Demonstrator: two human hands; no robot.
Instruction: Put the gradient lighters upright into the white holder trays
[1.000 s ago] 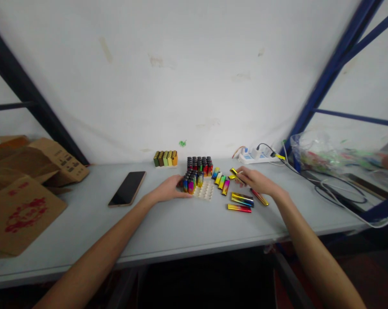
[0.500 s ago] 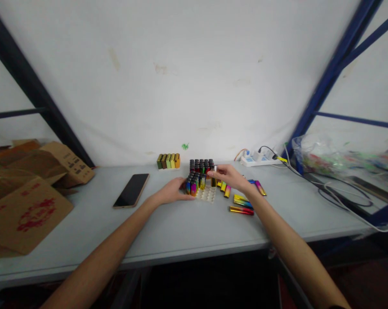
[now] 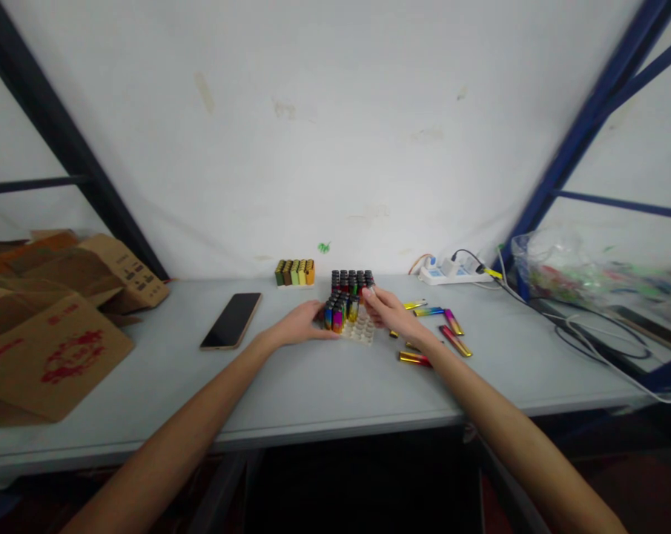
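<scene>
A pale plastic tray (image 3: 359, 333) with round sockets stands on the table, its left part filled with upright lighters (image 3: 338, 317) in shiny blue, purple and gold. My left hand (image 3: 300, 324) grips the tray's left side, thumb along the front and fingers behind. Over the tray's right side, my right hand (image 3: 387, 309) is closed in a pinch on a lighter; only a small silvery end shows at the fingertips, the rest being hidden. Right of the tray, several metallic rainbow lighters (image 3: 454, 341) lie loose, partly covered by my right forearm.
Behind the tray stands a block of black-topped lighters (image 3: 343, 280). Further left are a yellow-green lighter set (image 3: 294, 273), a phone (image 3: 231, 321) and cardboard boxes (image 3: 84, 356). A power strip (image 3: 449, 274) with cables and a plastic bag (image 3: 557, 263) sit at right.
My right hand has turned and lowered slightly, so the lighter in it is now mostly hidden. The left hand stays at the tray. The whole view has shifted a little.
</scene>
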